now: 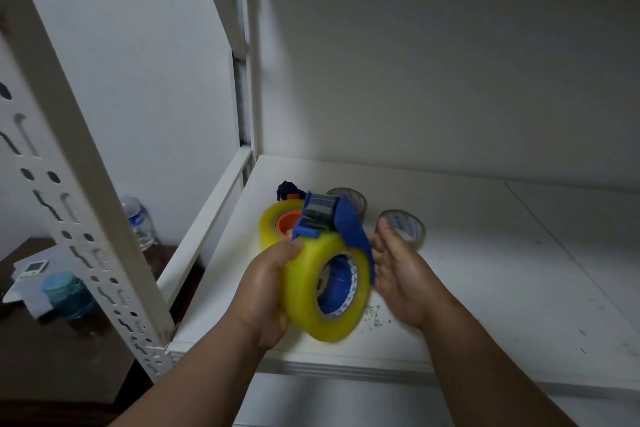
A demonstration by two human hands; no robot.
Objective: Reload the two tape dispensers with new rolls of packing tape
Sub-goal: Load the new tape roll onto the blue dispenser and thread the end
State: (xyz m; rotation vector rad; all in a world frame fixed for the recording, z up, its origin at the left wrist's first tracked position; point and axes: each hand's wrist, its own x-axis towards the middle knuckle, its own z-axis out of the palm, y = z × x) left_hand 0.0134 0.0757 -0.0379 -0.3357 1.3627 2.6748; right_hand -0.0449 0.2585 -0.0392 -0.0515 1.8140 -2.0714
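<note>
My left hand (266, 291) grips a big yellow roll of packing tape (308, 295) mounted on a blue tape dispenser (341, 222), held above the shelf's front edge. My right hand (398, 270) touches the dispenser's blue side plate with its fingers apart. Behind them on the white shelf (485, 281) lies a second yellow roll on a dispenser with an orange hub (282, 220) and a dark blue top. Two nearly used-up tape cores stand further back: one (349, 199) partly hidden by the held dispenser, one (405, 224) just past my right fingertips.
A perforated white shelf post (69, 184) slants down at the left. Beyond it a dark table (52, 357) carries a water bottle (140, 222), a blue jar (65, 291) and papers. Small debris (375, 317) lies on the shelf near the held roll.
</note>
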